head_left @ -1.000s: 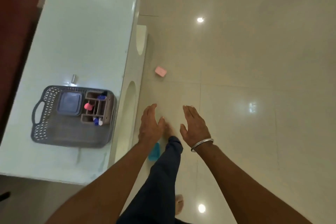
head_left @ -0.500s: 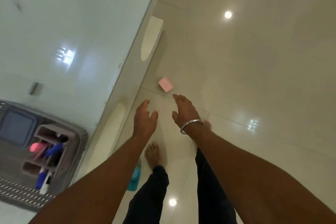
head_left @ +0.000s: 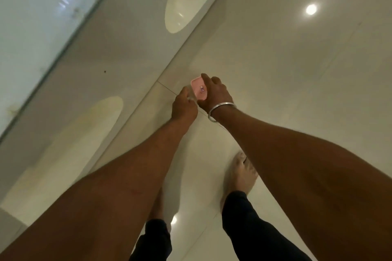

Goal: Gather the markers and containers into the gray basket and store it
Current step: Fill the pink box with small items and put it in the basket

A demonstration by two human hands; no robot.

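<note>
down on the shiny floor (head_left: 297,91), the right hand (head_left: 214,94) wraps its fingers around a small pink container (head_left: 198,89) with a tiny label. the left hand (head_left: 183,107) is curled just beside it.

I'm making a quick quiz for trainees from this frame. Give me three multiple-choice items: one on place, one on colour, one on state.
1. Where is the small box?
A. On the tiled floor
B. In a basket
C. On a chair

2. What colour is the box?
A. Blue
B. Pink
C. Gray

3. What is the right hand doing?
A. Hanging open at the side
B. Closing on the box
C. Holding a marker

Answers: 1 A, it lies low at tile level; 2 B, its top is pink; 3 B, fingers wrap its edge, with the left hand beside it.
</note>
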